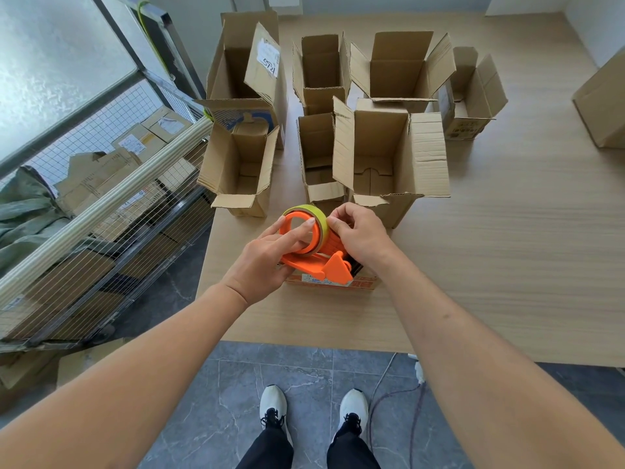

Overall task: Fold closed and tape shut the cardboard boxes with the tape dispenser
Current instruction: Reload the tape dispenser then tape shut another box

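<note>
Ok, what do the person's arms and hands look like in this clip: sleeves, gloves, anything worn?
Both forearms are bare, with no sleeve in view. The left hand and right hand are ungloved. No watch, ring or wristband shows. Lower down: dark trousers and white shoes with black laces.

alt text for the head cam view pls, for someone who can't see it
Seen from above, the left hand and right hand hold an orange tape dispenser with a yellow-green tape roll over a small box on a wooden table. Behind it stand several open cardboard boxes.
</note>
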A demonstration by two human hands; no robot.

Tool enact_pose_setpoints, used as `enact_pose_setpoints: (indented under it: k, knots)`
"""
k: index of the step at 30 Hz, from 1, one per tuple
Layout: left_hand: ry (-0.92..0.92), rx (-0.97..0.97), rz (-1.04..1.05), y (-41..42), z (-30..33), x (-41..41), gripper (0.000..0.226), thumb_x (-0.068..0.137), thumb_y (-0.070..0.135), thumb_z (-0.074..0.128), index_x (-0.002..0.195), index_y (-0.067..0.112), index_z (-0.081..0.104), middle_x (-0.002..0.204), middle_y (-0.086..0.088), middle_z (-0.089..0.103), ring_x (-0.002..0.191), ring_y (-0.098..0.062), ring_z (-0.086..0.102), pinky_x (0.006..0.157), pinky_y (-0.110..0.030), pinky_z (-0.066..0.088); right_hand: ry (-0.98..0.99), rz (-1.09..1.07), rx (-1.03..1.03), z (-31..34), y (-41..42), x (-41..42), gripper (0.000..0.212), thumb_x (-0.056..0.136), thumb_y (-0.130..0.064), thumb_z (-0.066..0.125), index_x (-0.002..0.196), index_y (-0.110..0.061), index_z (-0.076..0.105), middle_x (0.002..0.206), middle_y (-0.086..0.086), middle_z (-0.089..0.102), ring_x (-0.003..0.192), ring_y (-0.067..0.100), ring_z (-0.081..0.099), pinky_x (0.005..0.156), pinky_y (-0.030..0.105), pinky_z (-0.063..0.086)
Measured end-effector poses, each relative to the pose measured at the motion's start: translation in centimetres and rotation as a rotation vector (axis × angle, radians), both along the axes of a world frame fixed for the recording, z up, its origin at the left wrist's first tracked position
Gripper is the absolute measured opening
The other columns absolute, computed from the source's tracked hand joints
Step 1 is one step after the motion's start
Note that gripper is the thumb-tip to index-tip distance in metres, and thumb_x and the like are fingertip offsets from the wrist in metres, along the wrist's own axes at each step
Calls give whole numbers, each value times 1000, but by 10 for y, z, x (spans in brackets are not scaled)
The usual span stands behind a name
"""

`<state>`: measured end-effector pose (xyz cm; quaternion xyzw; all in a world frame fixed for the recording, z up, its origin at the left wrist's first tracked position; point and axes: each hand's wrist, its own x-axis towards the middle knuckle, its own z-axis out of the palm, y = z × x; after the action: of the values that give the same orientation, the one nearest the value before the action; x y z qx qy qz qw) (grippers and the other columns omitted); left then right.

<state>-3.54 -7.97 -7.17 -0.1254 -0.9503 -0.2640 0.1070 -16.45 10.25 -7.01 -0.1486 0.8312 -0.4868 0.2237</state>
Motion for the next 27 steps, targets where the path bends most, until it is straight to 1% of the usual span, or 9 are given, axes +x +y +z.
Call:
enact_pose_setpoints:
  k: [2,5,10,13,16,18,22,25,27]
  knots:
    - [2,-1,2,0,1,0,74,87,7,78,152,3,42,123,-5,73,121,-24,65,122,-52,30,-17,31,8,0,-2,1,14,105,-29,55,94,-25,62,93,-5,66,89,13,61,73,30,53]
    - [1,9,2,0,2,0,74,87,6,78,151,3,42,121,-5,73,125,-24,62,123,-49,28,-26,69,20,1,-5,1,16,107,-27,48,98,-21,59,93,-3,63,85,12,58,69,26,45]
    - [-18,15,2,-1,3,-1,74,88,7,78,152,4,42,123,-7,73,132,-27,57,125,-44,25,-57,150,71,2,-6,-2,19,110,-31,40,104,-20,54,92,1,62,81,14,56,68,28,47]
    - [-16,19,7,-1,3,-1,76,86,7,80,152,6,42,125,-8,71,136,-23,50,124,-40,25,-59,182,83,5,-6,-4,20,110,-32,38,106,-19,53,94,2,62,82,14,55,71,30,50]
    - [-12,27,8,-1,2,-1,78,84,5,81,152,7,42,126,-9,71,138,-21,42,120,-46,31,-48,226,109,6,-5,-4,20,110,-32,36,108,-19,52,96,3,61,83,15,55,73,30,52]
    - [-15,34,17,-2,2,-1,79,83,4,81,152,8,42,125,-10,71,140,-20,38,119,-46,32,-37,238,110,7,-5,-4,21,111,-31,35,108,-17,51,94,3,59,81,14,53,73,32,50]
    - [-28,32,13,-4,2,-2,79,85,6,80,153,9,41,126,-9,71,139,-22,45,123,-38,27,-37,238,104,9,-3,-3,21,111,-29,35,107,-16,50,89,1,57,77,12,50,68,27,44]
    - [-48,32,10,-6,1,-3,80,86,8,79,155,12,38,130,-9,68,141,-26,45,124,-39,25,-43,247,105,9,-1,-2,20,111,-31,35,107,-18,50,92,2,59,80,14,54,69,28,49]
    - [-59,39,14,-7,1,-3,79,87,9,78,155,12,38,131,-8,68,143,-27,43,123,-42,27,-33,226,86,8,1,-1,17,110,-31,38,105,-21,51,92,0,60,81,13,57,68,26,49]
